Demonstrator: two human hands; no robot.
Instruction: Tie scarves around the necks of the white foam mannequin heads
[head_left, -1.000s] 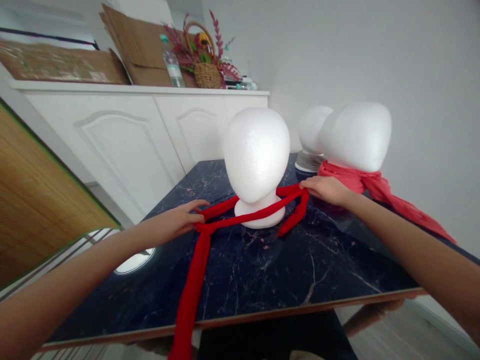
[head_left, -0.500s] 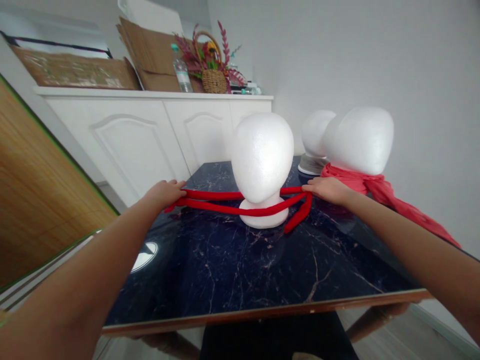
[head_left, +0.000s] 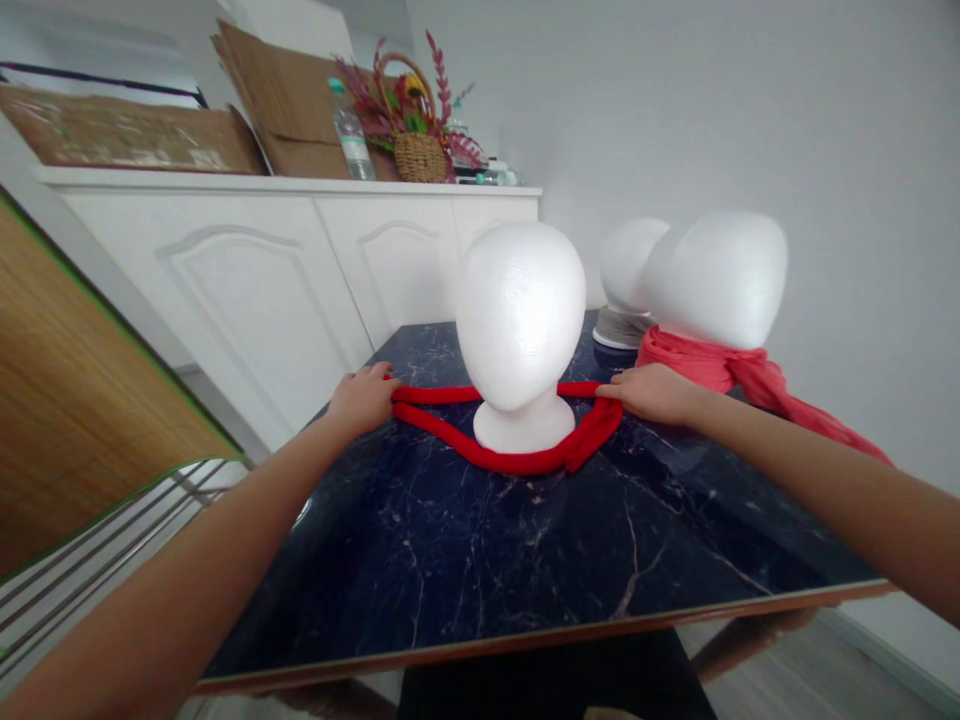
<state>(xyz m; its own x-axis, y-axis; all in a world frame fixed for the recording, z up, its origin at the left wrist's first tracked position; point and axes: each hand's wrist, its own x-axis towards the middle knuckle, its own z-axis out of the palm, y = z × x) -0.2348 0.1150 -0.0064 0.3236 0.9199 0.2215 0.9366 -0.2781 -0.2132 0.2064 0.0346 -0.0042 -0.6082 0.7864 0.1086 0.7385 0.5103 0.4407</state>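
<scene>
A white foam head (head_left: 520, 315) stands upright on the dark blue marbled table (head_left: 465, 560). Around its neck and base runs a long red cloth (head_left: 517, 462), one strand behind the neck and one sagging in front of the base. My left hand (head_left: 363, 397) is closed on the cloth to the left of the head. On the right, my right hand (head_left: 646, 392) pinches it where the strands meet. A loose red end lies near the front right of the base.
Behind on the right are a foam head with a coral scarf (head_left: 720, 280) and another with a grey band (head_left: 630, 265). A white cabinet (head_left: 247, 270) at the back bears cardboard, a bottle (head_left: 351, 135) and a flower basket (head_left: 420, 157). A wooden panel (head_left: 90, 400) stands left.
My left hand has moved right, nearer the foam head. The front strand has slackened and dropped from across the neck to the table in front of the base.
</scene>
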